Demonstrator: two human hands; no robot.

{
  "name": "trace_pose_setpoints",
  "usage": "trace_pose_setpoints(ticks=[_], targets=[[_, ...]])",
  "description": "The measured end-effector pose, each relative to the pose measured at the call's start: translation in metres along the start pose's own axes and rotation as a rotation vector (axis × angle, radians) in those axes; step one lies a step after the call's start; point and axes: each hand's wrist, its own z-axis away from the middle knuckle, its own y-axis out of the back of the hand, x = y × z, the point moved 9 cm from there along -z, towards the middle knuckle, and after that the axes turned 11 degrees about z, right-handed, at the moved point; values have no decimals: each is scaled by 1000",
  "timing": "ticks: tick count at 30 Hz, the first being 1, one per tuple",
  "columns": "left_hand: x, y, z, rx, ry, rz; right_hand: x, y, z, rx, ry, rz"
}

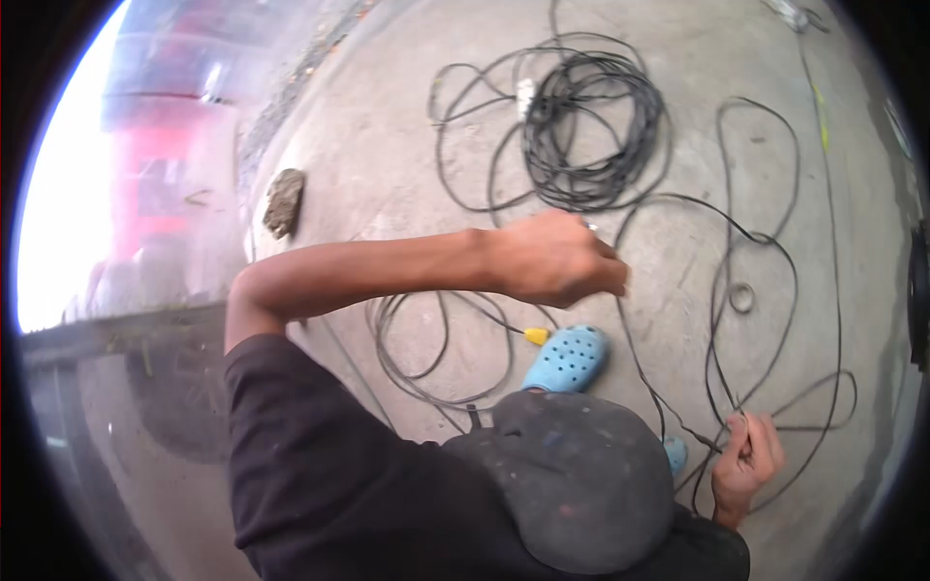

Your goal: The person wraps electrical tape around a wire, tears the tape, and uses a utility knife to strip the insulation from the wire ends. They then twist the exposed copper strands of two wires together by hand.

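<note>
My left hand [557, 259] is a closed fist, knuckles up, stretched across the middle of the view and slightly blurred. A thin black cable runs behind its fingertips; whether they grip anything is hidden. Low on the right, my right hand [748, 463] pinches a black cable [731, 395] between thumb and fingers. From there, loose cable loops [796, 261] spread over the concrete floor. Beyond my left hand lies a thick coil of black cable [593, 131] with a white piece [526, 99] at its left side.
A smaller cable coil [383, 353] lies left of a light-blue clog [572, 358], with a yellow connector [536, 336] touching the clog. A rough stone [284, 203] rests at the left. A dark round cap-like shape [581, 479] covers the bottom middle. A small ring [741, 298] lies among the right-hand loops.
</note>
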Motion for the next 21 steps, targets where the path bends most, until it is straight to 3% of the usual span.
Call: trace_pose_setpoints(ticks=[3,5,6,7,8,11,15,18,21], targets=[[-66,-1,50,-50,421,-136,3,-9,-14,-35,-144,-232],[-113,-21,101,-344,671,-399,4,-11,-16,-15,-150,-290],[-143,-34,146,-412,670,-437,5,-12,-16,-33,-164,-319],[-144,-39,169,-471,646,-635,3,-13,-15,-47,-172,-363],[-140,-46,166,-581,661,-621,3,-13,-14,-45,-180,-374],[-57,-40,67,-95,435,-96,1,-20,-13,-34,-185,-435],[19,-45,-19,182,215,357,-2,-26,-11,-15,-202,-508],[25,-66,-56,321,293,956,-7,-22,-10,7,-232,-551],[39,-77,-87,384,179,1238,-7,-14,-6,58,-262,-591]])
